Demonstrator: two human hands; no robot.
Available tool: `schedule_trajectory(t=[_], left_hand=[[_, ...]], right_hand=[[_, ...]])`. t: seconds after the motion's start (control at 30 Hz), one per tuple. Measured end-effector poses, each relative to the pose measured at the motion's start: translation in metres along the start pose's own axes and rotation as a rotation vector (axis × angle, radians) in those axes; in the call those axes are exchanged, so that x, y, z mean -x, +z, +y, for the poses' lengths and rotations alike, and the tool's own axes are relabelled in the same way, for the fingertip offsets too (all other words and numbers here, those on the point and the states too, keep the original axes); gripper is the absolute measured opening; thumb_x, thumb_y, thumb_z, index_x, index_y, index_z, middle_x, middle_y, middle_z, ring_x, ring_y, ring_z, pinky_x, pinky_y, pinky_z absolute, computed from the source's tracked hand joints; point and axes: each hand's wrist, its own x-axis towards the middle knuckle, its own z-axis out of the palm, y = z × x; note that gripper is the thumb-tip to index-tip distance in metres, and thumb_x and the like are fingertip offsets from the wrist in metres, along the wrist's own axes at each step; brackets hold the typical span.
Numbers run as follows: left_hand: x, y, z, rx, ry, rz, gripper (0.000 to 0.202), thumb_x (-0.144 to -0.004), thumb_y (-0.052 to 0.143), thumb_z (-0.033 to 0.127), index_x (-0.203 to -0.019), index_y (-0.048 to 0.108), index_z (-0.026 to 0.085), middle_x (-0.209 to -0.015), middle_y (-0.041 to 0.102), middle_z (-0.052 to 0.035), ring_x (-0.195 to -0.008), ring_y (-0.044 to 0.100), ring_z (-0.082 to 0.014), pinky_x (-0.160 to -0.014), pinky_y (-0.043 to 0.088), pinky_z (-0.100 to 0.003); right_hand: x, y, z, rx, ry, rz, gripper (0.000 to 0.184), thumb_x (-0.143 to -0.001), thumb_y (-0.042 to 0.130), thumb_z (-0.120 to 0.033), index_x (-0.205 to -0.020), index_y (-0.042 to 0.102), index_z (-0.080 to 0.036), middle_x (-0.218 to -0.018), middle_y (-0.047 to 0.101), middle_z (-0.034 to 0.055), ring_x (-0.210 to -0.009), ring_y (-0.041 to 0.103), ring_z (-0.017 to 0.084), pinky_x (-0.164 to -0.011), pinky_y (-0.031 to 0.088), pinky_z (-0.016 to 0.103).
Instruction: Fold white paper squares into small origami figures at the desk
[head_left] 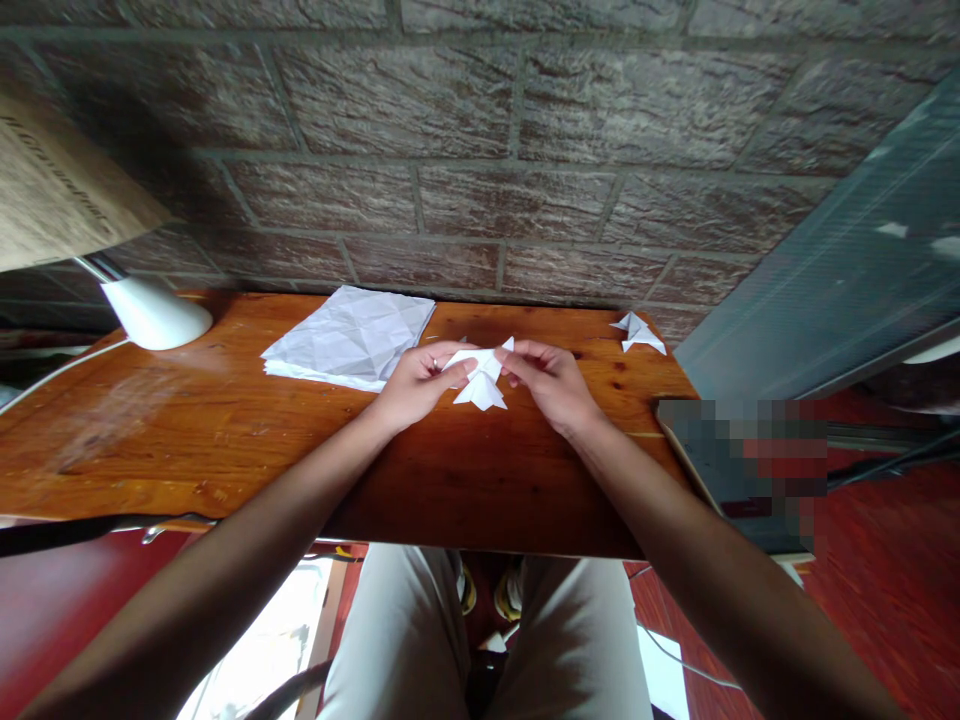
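Between my two hands, a little above the wooden table (480, 500), is a white folded-paper figure (486, 378) with pointed flaps fanning down toward me. My left hand (427, 380) pinches its left side, thumb on top and a ring on one finger. On the other side my right hand (546, 378) grips the upper right point between thumb and fingers. Part of the paper is covered by both thumbs. Just behind my left hand lies a stack of creased white paper sheets (349, 335). Another folded-paper figure (639, 333) rests near the table's far right corner.
A lamp with a white base (157, 310) and a brown printed shade (67, 190) stands at the left. The brick wall (465, 200) rises right behind the table. A greyish panel (810, 260) leans along the right side. My legs (405, 640) are under the front edge.
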Motion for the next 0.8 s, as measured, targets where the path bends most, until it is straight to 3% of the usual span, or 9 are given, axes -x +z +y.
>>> schedule_trajectory(t=[0.2, 0.37, 0.47, 0.67, 0.8], left_hand=[[0.002, -0.001, 0.0, 0.028, 0.031, -0.012, 0.053, -0.084, 0.07, 0.052, -0.127, 0.065, 0.02, -0.096, 0.076, -0.0045, -0.079, 0.072, -0.0145, -0.079, 0.06, -0.029], [0.005, -0.006, 0.003, -0.165, 0.224, -0.068, 0.039, -0.076, 0.081, 0.042, -0.102, 0.072, 0.015, -0.098, 0.078, -0.008, -0.087, 0.074, -0.0187, -0.086, 0.06, -0.031], [0.005, -0.009, 0.003, -0.202, 0.244, -0.042, 0.042, -0.076, 0.081, 0.044, -0.103, 0.072, 0.014, -0.101, 0.079, -0.0101, -0.091, 0.075, -0.0207, -0.089, 0.059, -0.032], [0.008, -0.011, 0.007, -0.273, 0.248, -0.036, 0.038, -0.073, 0.082, 0.045, -0.098, 0.077, 0.017, -0.093, 0.079, -0.0087, -0.082, 0.074, -0.0194, -0.08, 0.06, -0.03], [0.009, -0.014, 0.008, -0.401, 0.289, 0.001, 0.033, -0.075, 0.08, 0.046, -0.092, 0.079, 0.018, -0.08, 0.078, -0.0062, -0.067, 0.068, -0.0154, -0.065, 0.055, -0.025]], right_hand=[[-0.002, -0.004, 0.0, 0.014, 0.015, 0.039, 0.043, -0.064, 0.084, -0.059, -0.072, 0.072, -0.018, -0.066, 0.062, -0.0003, -0.062, 0.05, 0.011, -0.06, 0.04, 0.026], [-0.002, -0.009, -0.001, 0.049, 0.025, 0.033, 0.045, -0.063, 0.084, -0.06, -0.075, 0.072, -0.018, -0.068, 0.063, 0.0002, -0.064, 0.052, 0.012, -0.061, 0.042, 0.026], [-0.001, -0.01, -0.004, 0.078, 0.012, 0.009, 0.045, -0.064, 0.082, -0.061, -0.076, 0.073, -0.019, -0.069, 0.063, 0.0003, -0.064, 0.052, 0.012, -0.062, 0.043, 0.027], [0.002, -0.009, -0.007, 0.076, 0.005, -0.029, 0.042, -0.067, 0.081, -0.059, -0.078, 0.074, -0.019, -0.068, 0.063, 0.0, -0.063, 0.052, 0.012, -0.062, 0.043, 0.027], [0.002, -0.01, -0.007, 0.078, 0.02, -0.038, 0.041, -0.068, 0.081, -0.058, -0.078, 0.074, -0.018, -0.068, 0.063, -0.0004, -0.063, 0.052, 0.012, -0.062, 0.043, 0.026]])
